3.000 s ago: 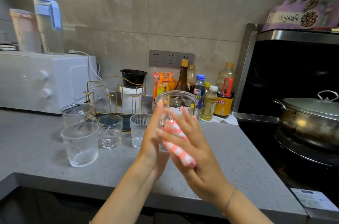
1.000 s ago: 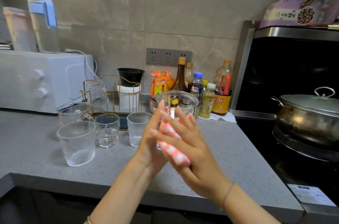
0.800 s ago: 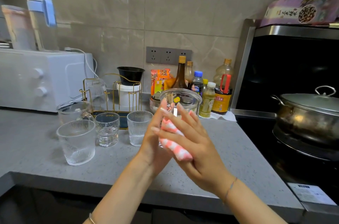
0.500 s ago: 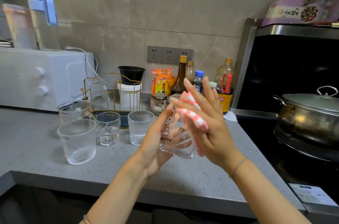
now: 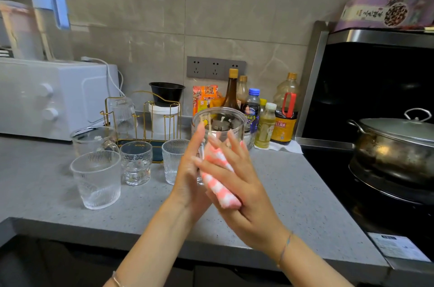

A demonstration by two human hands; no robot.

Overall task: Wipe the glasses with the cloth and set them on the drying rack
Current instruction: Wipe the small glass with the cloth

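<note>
**A:** What is sitting at the far left?

**B:** A white oven (image 5: 58, 98) is standing on the grey counter (image 5: 293, 192), carrying a blue-handled jug (image 5: 47, 19). In front of it four glasses are waiting upright: a handled mug (image 5: 94, 138), a large ribbed glass (image 5: 96, 178) nearest the edge, a small patterned glass (image 5: 136, 164), and a ribbed tumbler (image 5: 172, 160) just beside the left hand (image 5: 187, 174).

**A:** And the drying rack?

**B:** The gold wire rack (image 5: 156, 144) is standing behind those glasses, holding one inverted glass (image 5: 123, 114) on its left side.

**A:** What are the hands doing?

**B:** The left hand is lying flat against the left side of a clear glass (image 5: 220, 124), fingers straight and pointing up. That glass is being held upright above the counter, between both hands. The right hand (image 5: 244, 195), fingers spread and straight, is pressing a pink-and-white cloth (image 5: 220, 188) against the glass's near side.

**A:** Further right?

**B:** Sauce bottles (image 5: 284, 117) are crowding the wall, and a lidded steel pot (image 5: 394, 145) is sitting on the black hob (image 5: 375, 204).
</note>
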